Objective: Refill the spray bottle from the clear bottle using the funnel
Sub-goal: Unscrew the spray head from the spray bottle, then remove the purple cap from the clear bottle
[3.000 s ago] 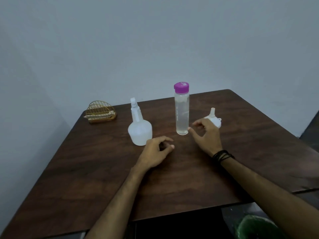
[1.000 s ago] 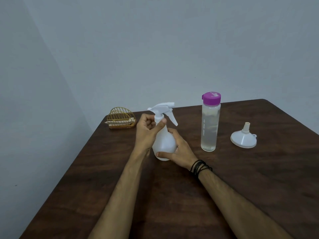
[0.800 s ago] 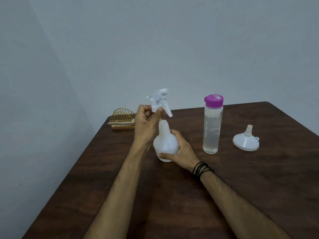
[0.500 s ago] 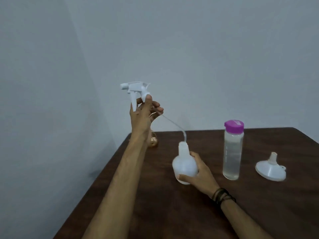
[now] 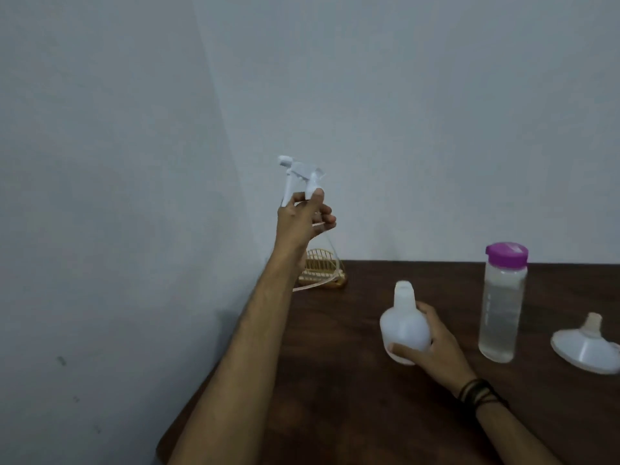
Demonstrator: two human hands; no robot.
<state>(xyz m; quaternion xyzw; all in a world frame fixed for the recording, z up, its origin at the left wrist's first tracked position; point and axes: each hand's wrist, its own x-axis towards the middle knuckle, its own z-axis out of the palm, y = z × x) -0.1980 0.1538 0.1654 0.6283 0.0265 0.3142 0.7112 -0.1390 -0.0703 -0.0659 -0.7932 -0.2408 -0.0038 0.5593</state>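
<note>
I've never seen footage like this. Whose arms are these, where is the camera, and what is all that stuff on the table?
No machine here: these are a person's two bare arms, filmed by a wide-angle camera worn on the head, looking forward and down.

The left hand is raised and grips the white trigger sprayer head, unscrewed from its bottle; a thin tube hangs below it. The right hand holds the white spray bottle, upright on the brown table, its neck open.

To the right stand the clear bottle, with a purple cap on and clear liquid inside, and a white funnel lying wide mouth down. A small gold wire holder sits at the far corner.

The aim is to pour liquid through the funnel into the spray bottle.
</note>
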